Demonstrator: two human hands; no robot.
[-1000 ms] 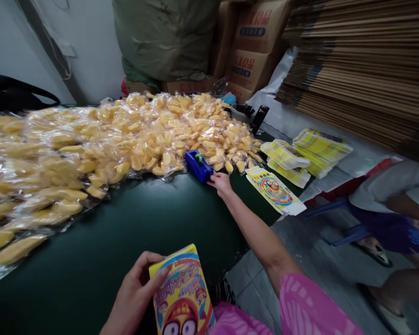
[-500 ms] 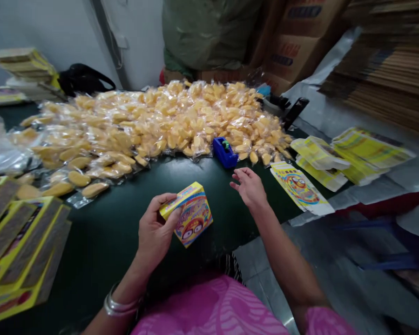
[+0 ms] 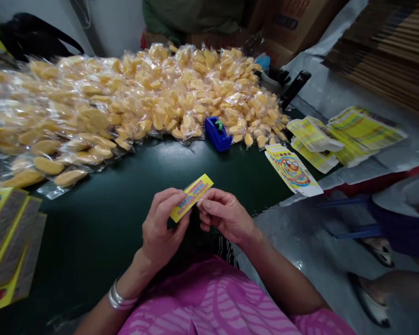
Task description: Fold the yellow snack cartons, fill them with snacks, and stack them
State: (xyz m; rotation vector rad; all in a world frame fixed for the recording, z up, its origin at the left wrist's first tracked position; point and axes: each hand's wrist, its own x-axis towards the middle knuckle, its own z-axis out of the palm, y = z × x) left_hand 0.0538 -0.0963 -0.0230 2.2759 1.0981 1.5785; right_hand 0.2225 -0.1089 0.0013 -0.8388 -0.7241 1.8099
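In the head view my left hand (image 3: 164, 228) grips a small yellow printed box (image 3: 191, 199) above the table's front part, with a narrow lettered side facing up. My right hand (image 3: 226, 214) is at the box's right end, its thumb and forefinger pinched together against the edge. Whatever sits in that pinch is too small to make out. Beyond the hands a blue tape dispenser (image 3: 218, 134) with a green core stands on the dark green table (image 3: 132, 179).
A wide heap of clear-wrapped yellow pieces (image 3: 136, 102) covers the back. Flat printed cartons (image 3: 293, 170) lie at right, more folded yellow cartons (image 3: 365, 132) beyond. Yellow-edged boxes (image 3: 10, 242) are stacked at left. A person's feet (image 3: 373, 298) show on the floor at right.
My right hand has come from beside the tape dispenser to the box. My left hand has turned the box, so its narrow side now faces up instead of the cartoon front. The view has shifted.
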